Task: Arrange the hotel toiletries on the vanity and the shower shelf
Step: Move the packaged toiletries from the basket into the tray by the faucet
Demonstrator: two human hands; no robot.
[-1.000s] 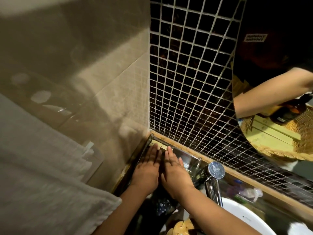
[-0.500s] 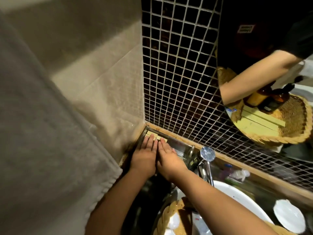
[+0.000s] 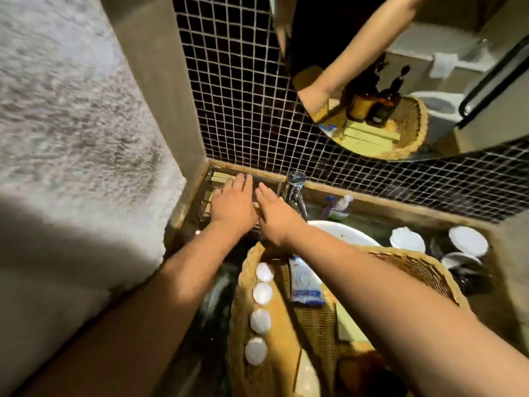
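My left hand (image 3: 233, 203) and my right hand (image 3: 274, 216) lie flat, fingers stretched, side by side in the vanity's back left corner. Under them are pale yellow flat boxes (image 3: 220, 176); only their far ends show past my left fingers. Below my arms a wicker basket (image 3: 429, 270) holds a row of several small white round caps (image 3: 262, 293), a blue-and-white tube (image 3: 306, 282) and a pale yellow box (image 3: 347, 325). Whether either hand grips a box is hidden.
A chrome tap (image 3: 294, 190) stands just right of my right hand, above a white basin (image 3: 340, 234). A small plastic-wrapped item (image 3: 337, 206) lies behind the basin. White round dishes (image 3: 408, 239) sit at the right. A grey towel (image 3: 71, 138) hangs at the left. A mirror (image 3: 429, 67) hangs above.
The view has tipped down and back, bringing the basket and dishes into sight. Both hands stay flat in the corner; they have spread slightly apart and slid a little toward me.
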